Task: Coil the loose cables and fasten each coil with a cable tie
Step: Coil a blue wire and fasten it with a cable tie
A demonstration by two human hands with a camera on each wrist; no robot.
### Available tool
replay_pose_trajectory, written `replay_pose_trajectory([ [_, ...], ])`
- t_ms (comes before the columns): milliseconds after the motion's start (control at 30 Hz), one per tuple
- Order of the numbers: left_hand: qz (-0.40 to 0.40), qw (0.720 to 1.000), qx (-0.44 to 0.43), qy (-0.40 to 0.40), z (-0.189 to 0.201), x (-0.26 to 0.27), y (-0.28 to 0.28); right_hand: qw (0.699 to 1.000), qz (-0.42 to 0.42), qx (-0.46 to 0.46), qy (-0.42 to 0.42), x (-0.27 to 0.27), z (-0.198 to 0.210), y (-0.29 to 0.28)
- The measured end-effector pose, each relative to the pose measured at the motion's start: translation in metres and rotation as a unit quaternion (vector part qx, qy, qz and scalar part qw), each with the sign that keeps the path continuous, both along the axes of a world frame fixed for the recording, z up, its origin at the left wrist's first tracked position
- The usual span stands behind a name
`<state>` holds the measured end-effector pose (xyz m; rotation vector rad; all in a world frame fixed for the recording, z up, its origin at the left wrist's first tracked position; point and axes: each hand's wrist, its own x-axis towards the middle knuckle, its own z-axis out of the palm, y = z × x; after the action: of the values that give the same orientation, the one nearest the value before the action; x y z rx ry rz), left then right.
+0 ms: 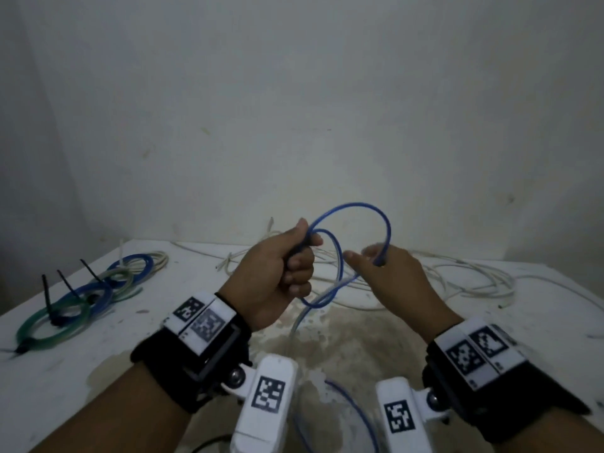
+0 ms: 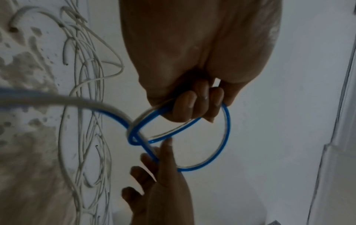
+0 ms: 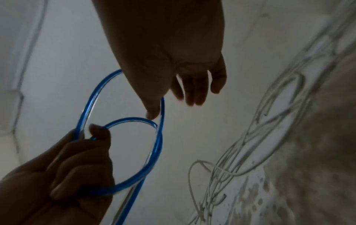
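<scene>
A blue cable (image 1: pixel 389 223) forms two loops in the air above the white table (image 1: pixel 98 371). My left hand (image 1: pixel 287 263) grips both loops in a fist at their left side, its fingers (image 2: pixel 192 106) curled round the strands. My right hand (image 1: pixel 385 269) sits at the right of the bigger loop with fingers nearly straight. The blue cable (image 3: pixel 162 106) passes between its thumb (image 3: pixel 152 112) and fingers, not clearly pinched. In the left wrist view the blue cable (image 2: pixel 228 132) rings out past my fist, and the right hand (image 2: pixel 163 190) reaches in from below. The cable's tail (image 1: pixel 353 407) drops toward the table's front.
Several tied coils (image 1: pixel 81 299) of blue and green cable lie at the table's left, with black cable ties (image 1: pixel 47 295) sticking up. Loose white cables (image 1: pixel 457 282) sprawl across the back and right of the table. A bare wall stands close behind.
</scene>
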<state>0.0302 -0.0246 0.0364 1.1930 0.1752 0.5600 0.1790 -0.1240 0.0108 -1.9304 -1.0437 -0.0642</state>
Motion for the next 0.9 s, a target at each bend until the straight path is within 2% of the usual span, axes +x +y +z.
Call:
replay_pose_trajectory([
  [67, 0.005, 1.000, 0.016, 0.017, 0.002, -0.005, 0.000, 1.000, 0.010, -0.014, -0.026, 0.007, -0.005, 0.001],
  [133, 0.033, 0.999, 0.027, 0.035, 0.006, -0.014, 0.009, 0.993, -0.061, -0.009, -0.104, 0.019, 0.001, -0.008],
  [200, 0.068, 0.994, 0.049, 0.066, 0.009, -0.027, 0.021, 0.961, -0.162, -0.030, -0.222, 0.037, 0.009, -0.023],
  [233, 0.081, 0.991, 0.063, 0.080, 0.010, -0.032, 0.026, 0.949, -0.199, -0.036, -0.244, 0.044, 0.011, -0.029],
  [267, 0.089, 0.990, 0.069, 0.088, 0.010, -0.036, 0.028, 0.949, -0.216, -0.037, -0.228, 0.049, 0.013, -0.033],
  [300, 0.090, 0.990, 0.062, 0.085, 0.011, -0.038, 0.029, 0.968, -0.204, -0.013, -0.146, 0.051, 0.015, -0.033],
  [333, 0.087, 0.992, 0.046, 0.075, 0.011, -0.038, 0.028, 0.987, -0.157, 0.025, -0.003, 0.049, 0.016, -0.031],
  [367, 0.083, 0.994, 0.027, 0.062, 0.012, -0.038, 0.026, 0.978, -0.065, 0.078, 0.182, 0.043, 0.013, -0.027],
  [400, 0.079, 0.996, 0.011, 0.049, 0.013, -0.037, 0.025, 0.926, 0.018, 0.129, 0.354, 0.032, 0.014, -0.024],
  [433, 0.078, 0.996, -0.002, 0.038, 0.014, -0.038, 0.025, 0.878, 0.064, 0.167, 0.443, 0.025, 0.014, -0.023],
  [467, 0.080, 0.996, -0.013, 0.029, 0.015, -0.040, 0.026, 0.865, 0.078, 0.183, 0.461, 0.021, 0.013, -0.023],
  [500, 0.083, 0.996, -0.020, 0.023, 0.016, -0.043, 0.029, 0.897, 0.063, 0.173, 0.401, 0.020, 0.010, -0.023],
  [533, 0.086, 0.996, -0.023, 0.020, 0.017, -0.048, 0.034, 0.956, 0.027, 0.122, 0.265, 0.025, 0.006, -0.026],
  [567, 0.090, 0.996, -0.022, 0.020, 0.018, -0.054, 0.039, 0.995, -0.027, 0.063, 0.073, 0.030, 0.001, -0.029],
  [600, 0.093, 0.995, -0.022, 0.021, 0.019, -0.059, 0.044, 0.992, -0.082, 0.029, -0.088, 0.038, -0.003, -0.033],
  [633, 0.094, 0.995, -0.023, 0.023, 0.020, -0.064, 0.049, 0.980, -0.111, 0.034, -0.161, 0.044, -0.006, -0.036],
  [667, 0.096, 0.995, -0.024, 0.024, 0.020, -0.067, 0.052, 0.977, -0.122, 0.051, -0.167, 0.047, -0.010, -0.038],
  [700, 0.098, 0.995, -0.026, 0.025, 0.020, -0.070, 0.054, 0.981, -0.122, 0.068, -0.133, 0.052, -0.015, -0.036],
  [733, 0.099, 0.994, -0.027, 0.025, 0.020, -0.073, 0.054, 0.989, -0.109, 0.087, -0.044, 0.054, -0.019, -0.033],
  [767, 0.099, 0.994, -0.029, 0.023, 0.020, -0.074, 0.054, 0.987, -0.073, 0.112, 0.083, 0.053, -0.019, -0.030],
  [800, 0.099, 0.994, -0.031, 0.022, 0.019, -0.074, 0.053, 0.969, -0.026, 0.127, 0.209, 0.047, -0.017, -0.028],
  [833, 0.098, 0.994, -0.034, 0.023, 0.019, -0.075, 0.052, 0.950, 0.001, 0.133, 0.284, 0.041, -0.015, -0.027],
  [867, 0.098, 0.994, -0.035, 0.026, 0.019, -0.076, 0.053, 0.949, 0.007, 0.128, 0.287, 0.036, -0.013, -0.025],
  [900, 0.100, 0.994, -0.035, 0.028, 0.019, -0.077, 0.054, 0.972, -0.017, 0.107, 0.206, 0.035, -0.013, -0.025],
])
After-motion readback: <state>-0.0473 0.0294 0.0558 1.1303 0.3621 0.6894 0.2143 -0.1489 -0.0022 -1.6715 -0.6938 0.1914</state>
